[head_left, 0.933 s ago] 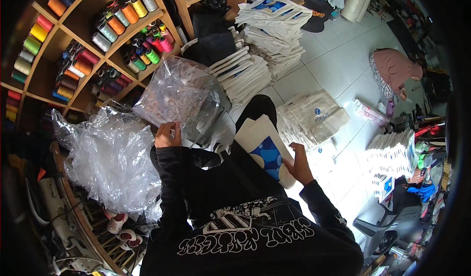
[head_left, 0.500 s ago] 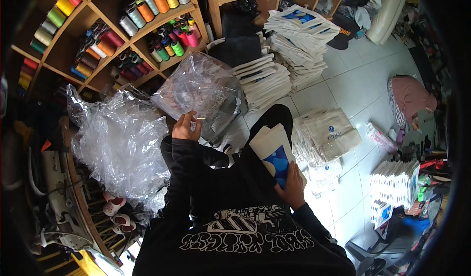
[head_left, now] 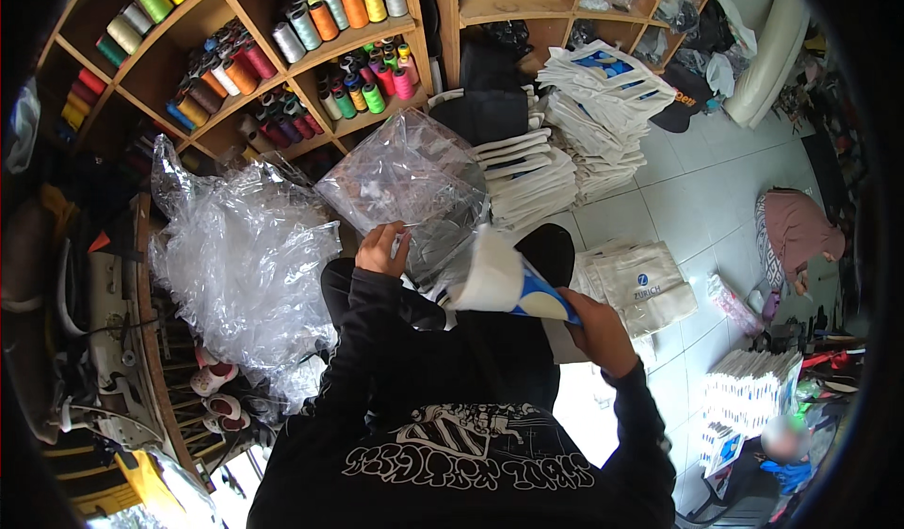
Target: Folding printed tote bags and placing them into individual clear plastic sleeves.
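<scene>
My right hand (head_left: 603, 333) grips the edge of a folded cream cloth bag (head_left: 494, 280) with a blue print. It is lifted over my lap, tilted and bent, its free end pointing left toward the plastic. My left hand (head_left: 381, 249) is closed, thumb against fingers, at the near edge of a clear plastic bag (head_left: 400, 167) and seems to pinch it; the exact grip is hard to see. The plastic bag lies spread in front of me, beside the stacked cloth bags. Another cream cloth piece (head_left: 562, 341) shows partly under my right hand.
A heap of crumpled clear plastic (head_left: 250, 265) lies at left. Wooden shelves (head_left: 273, 82) with coloured thread spools stand behind. Stacks of cream cloth bags (head_left: 593, 134) and printed beige bags (head_left: 640, 289) rest on the tiled floor. Another person (head_left: 800, 228) bends down at far right.
My right hand has raised the folded cloth bag off my right thigh and tilted it leftward. My left hand stays by the plastic bag. The whole view has shifted slightly.
</scene>
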{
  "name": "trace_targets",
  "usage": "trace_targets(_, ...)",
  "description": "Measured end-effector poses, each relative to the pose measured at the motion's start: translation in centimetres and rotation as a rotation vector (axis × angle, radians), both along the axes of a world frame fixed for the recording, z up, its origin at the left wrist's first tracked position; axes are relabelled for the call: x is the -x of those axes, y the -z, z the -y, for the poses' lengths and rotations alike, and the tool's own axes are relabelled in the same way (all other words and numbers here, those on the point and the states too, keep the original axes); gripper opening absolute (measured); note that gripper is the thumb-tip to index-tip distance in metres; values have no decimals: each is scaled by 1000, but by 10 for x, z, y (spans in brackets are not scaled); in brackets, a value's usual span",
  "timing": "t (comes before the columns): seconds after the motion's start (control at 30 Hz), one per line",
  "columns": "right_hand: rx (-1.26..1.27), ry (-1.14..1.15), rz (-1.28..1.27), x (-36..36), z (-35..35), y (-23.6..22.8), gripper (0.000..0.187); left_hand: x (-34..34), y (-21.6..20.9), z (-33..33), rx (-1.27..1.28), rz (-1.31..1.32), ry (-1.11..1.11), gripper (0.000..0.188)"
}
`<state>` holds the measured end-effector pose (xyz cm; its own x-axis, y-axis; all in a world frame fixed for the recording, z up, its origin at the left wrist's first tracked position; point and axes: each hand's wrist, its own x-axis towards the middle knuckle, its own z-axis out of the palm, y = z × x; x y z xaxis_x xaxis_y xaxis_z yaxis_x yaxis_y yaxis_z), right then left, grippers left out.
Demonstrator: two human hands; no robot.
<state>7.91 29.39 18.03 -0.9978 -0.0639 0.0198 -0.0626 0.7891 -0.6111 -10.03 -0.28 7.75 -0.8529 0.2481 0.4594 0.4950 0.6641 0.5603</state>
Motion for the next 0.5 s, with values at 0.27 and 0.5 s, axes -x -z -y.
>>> trace_targets(0.27,-3,-399,55,102,-3,2,27,-9,-8,1,14,-145,36,18)
trace_targets(0.5,86,-321,101,138,-16,29,29,-11,-19,7,-15,-121,91,26)
